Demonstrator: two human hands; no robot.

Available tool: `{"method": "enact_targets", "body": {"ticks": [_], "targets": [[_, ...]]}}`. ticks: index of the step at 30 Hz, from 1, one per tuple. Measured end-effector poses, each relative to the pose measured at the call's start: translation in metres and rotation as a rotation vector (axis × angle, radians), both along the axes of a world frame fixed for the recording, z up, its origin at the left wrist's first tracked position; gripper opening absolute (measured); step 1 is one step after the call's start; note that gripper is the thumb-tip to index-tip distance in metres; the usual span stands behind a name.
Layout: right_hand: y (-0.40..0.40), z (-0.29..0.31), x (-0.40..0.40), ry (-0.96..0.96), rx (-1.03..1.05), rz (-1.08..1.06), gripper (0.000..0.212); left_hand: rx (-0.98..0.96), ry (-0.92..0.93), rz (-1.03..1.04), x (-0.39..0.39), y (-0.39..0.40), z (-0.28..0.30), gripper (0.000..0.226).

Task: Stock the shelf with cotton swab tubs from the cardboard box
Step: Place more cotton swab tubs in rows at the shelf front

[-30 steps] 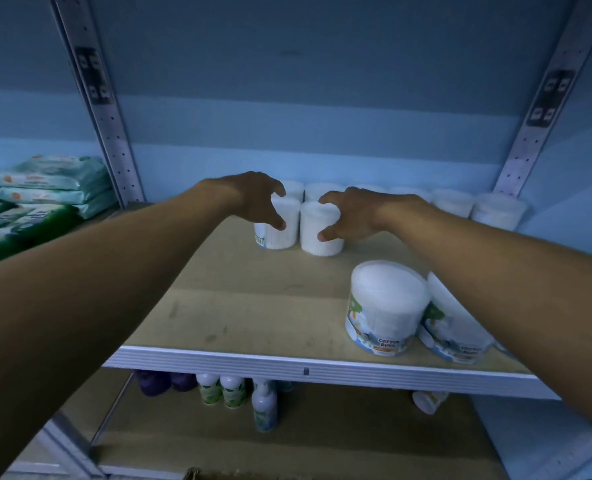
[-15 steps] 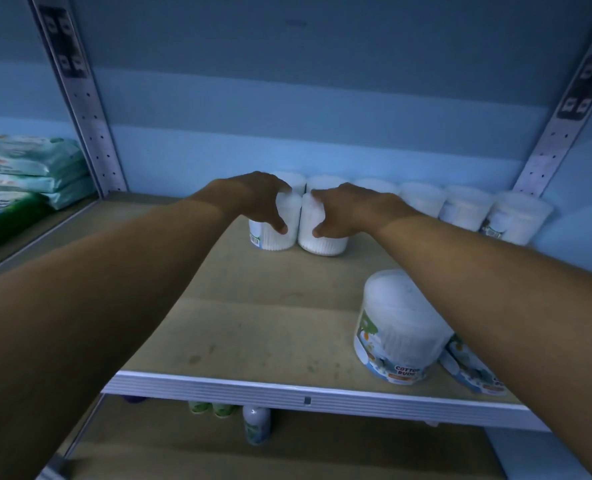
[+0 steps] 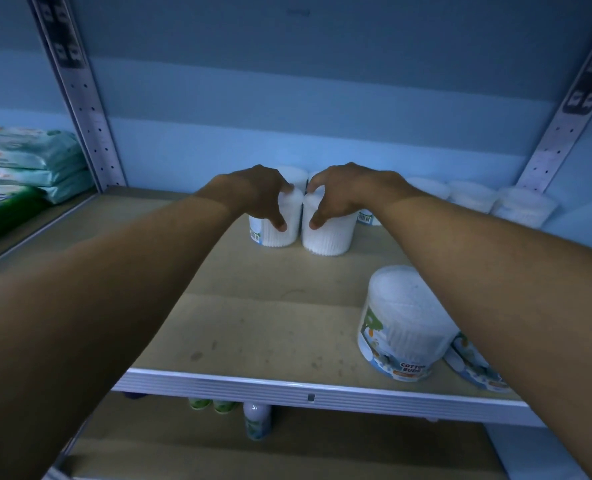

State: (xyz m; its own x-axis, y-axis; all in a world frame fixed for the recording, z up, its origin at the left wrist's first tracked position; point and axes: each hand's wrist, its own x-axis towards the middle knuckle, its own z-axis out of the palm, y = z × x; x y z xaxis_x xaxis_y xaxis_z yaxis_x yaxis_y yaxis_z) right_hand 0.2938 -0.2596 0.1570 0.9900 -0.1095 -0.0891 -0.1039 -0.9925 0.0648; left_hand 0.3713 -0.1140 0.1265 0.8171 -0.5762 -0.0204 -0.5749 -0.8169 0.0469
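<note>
Two white cotton swab tubs stand side by side, touching, toward the back of the wooden shelf (image 3: 253, 327). My left hand (image 3: 253, 195) grips the left tub (image 3: 277, 233) from above. The right tub (image 3: 329, 237) is held the same way by my right hand (image 3: 346, 192). Behind them a row of more tubs (image 3: 467, 199) lines the back wall. Near the front right stands another tub (image 3: 398, 323) labelled cotton buds, with a second one (image 3: 471, 365) beside it, half hidden under my right forearm. The cardboard box is out of view.
Perforated metal uprights (image 3: 90, 109) frame the bay on both sides. Stacked wipe packs (image 3: 24, 157) fill the neighbouring shelf on the left. Small bottles (image 3: 256, 420) stand on the shelf below. The shelf's metal front lip (image 3: 308, 393) runs across the lower part of the view.
Both hands have pushed the two tubs closer together and slightly back. The view has moved nearer to the shelf and tilted up.
</note>
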Motion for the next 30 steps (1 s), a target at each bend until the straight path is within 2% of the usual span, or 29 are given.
{"method": "enact_targets", "body": {"ticks": [16,30], "targets": [[0.034,0.000,-0.042,0.010,0.021,-0.004,0.080,-0.002,0.017,0.033,-0.049,0.038,0.003,0.091],[0.078,0.005,-0.103,0.021,0.001,0.085,0.060,0.104,0.053,0.067,-0.115,0.091,0.018,0.084]]}}
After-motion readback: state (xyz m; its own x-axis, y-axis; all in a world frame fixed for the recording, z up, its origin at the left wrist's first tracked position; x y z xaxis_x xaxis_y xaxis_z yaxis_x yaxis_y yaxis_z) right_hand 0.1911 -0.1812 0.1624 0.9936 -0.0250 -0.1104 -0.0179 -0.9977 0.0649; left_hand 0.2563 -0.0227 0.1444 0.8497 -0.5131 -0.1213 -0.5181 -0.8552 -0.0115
